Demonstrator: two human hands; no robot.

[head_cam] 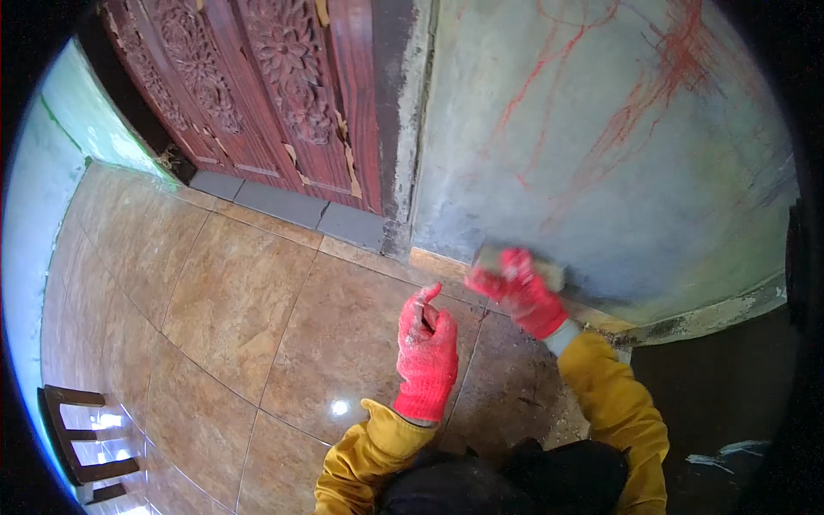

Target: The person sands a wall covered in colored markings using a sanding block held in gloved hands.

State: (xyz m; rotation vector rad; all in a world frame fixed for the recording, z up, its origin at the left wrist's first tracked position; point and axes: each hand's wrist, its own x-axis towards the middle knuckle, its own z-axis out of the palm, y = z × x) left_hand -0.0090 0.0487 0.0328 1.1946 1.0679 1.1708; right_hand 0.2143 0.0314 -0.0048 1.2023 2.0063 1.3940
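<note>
My right hand (524,296), in a red work glove with pale smears, is blurred at the foot of the wall. It grips a flat rectangular block (552,273), greyish-yellow and also blurred; I cannot tell whether this is a sponge or a float. The block lies against the grey plastered wall (489,206), just above a narrow strip of tile skirting (441,263). To the left, my left hand (428,360) hovers over the floor in a matching dusty glove. Its index finger points up and the others are half curled, with no object visible in it.
A carved reddish-brown door (290,96) with chipped edges stands left of the wall, above a grey tile sill (277,203). Brown floor tiles (225,277) spread leftward. A wooden chair (90,444) is at lower left. A dark surface (708,393) lies at right.
</note>
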